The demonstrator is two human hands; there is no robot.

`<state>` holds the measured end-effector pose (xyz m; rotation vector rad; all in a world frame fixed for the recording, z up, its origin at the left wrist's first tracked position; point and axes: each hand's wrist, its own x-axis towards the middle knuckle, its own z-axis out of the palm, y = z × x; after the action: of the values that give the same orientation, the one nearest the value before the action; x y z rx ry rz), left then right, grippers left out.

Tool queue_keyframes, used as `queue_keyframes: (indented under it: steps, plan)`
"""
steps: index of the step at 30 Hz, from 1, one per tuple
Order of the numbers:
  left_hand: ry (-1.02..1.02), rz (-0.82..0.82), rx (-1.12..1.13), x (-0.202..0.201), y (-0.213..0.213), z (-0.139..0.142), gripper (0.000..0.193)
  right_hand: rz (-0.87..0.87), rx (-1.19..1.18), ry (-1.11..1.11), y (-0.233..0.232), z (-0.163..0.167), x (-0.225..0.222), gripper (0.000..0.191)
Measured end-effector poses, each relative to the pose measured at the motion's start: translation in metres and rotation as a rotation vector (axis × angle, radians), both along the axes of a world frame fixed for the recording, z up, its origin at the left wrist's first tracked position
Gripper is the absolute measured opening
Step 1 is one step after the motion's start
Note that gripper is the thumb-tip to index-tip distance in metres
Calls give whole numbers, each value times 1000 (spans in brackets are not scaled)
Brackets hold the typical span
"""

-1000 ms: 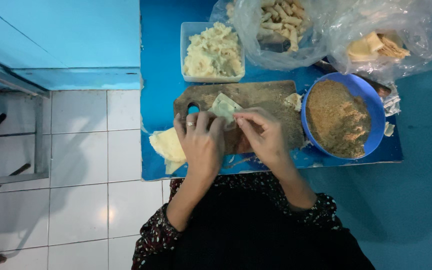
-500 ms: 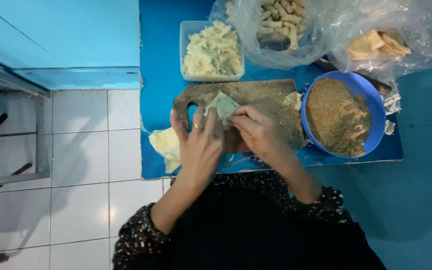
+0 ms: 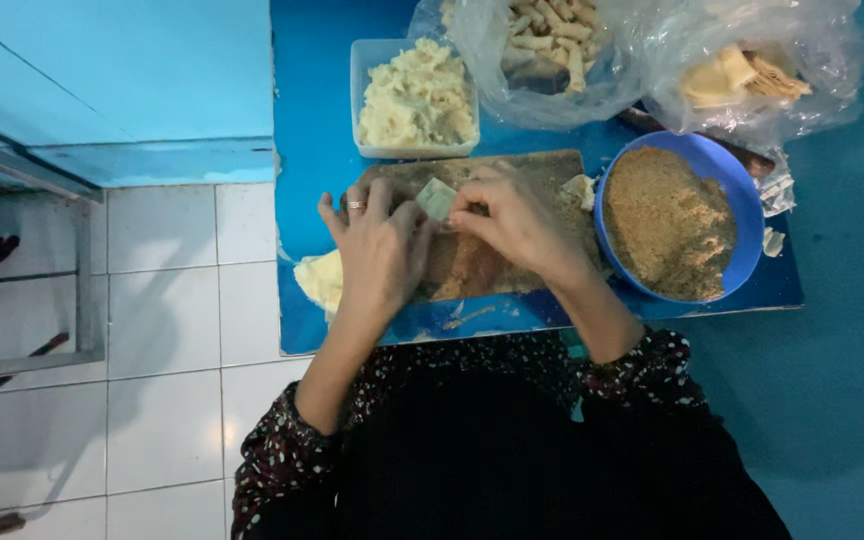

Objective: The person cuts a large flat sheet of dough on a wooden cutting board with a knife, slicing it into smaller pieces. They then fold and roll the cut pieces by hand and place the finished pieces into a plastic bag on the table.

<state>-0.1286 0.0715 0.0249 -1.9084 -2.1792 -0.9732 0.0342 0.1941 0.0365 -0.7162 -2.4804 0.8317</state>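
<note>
I have both hands on the wooden board (image 3: 512,250), meeting over a small pale wrapper (image 3: 438,197) that lies near the board's far edge. The left hand (image 3: 380,250) lies flat with its fingers spread, the fingertips on the wrapper's near-left side; a ring shows on one finger. The right hand (image 3: 517,225) curls in from the other side, thumb and fingers pinching the wrapper's right edge. I cannot tell from this height whether filling already sits inside, because the fingers cover most of it.

As I judge it, this piece is mid-fold: one corner shows free beyond the fingertips, so the rolling and sealing are not yet done. Just beyond the grip, the clear tub of pale filling (image 3: 417,95) is heaped full. To the far right of it, a plastic bag of rolled pieces (image 3: 552,45) suggests a fair batch is finished. Right of the right hand, the blue bowl of crumbs (image 3: 677,220) is full. A stack of spare wrappers (image 3: 320,280) lies just left of the left wrist, so more pieces remain to be made.
</note>
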Motion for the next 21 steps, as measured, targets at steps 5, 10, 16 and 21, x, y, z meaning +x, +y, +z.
queue_keyframes:
  steps: [5, 10, 16, 21]
  plan:
    - [-18, -83, 15, -2, -3, 2, 10, -75, -38, -42, -12, -1, 9, 12]
    - [217, -121, -5, -7, -10, -3, 8, 116, 224, 51, -16, 5, 19, 15]
    - [-56, -28, -96, -4, 10, -12, 18, -11, 106, -41, -3, 3, 6, 10]
    - [-185, 34, -23, 6, 7, -10, 23, -205, -315, -201, -7, 2, 1, 18]
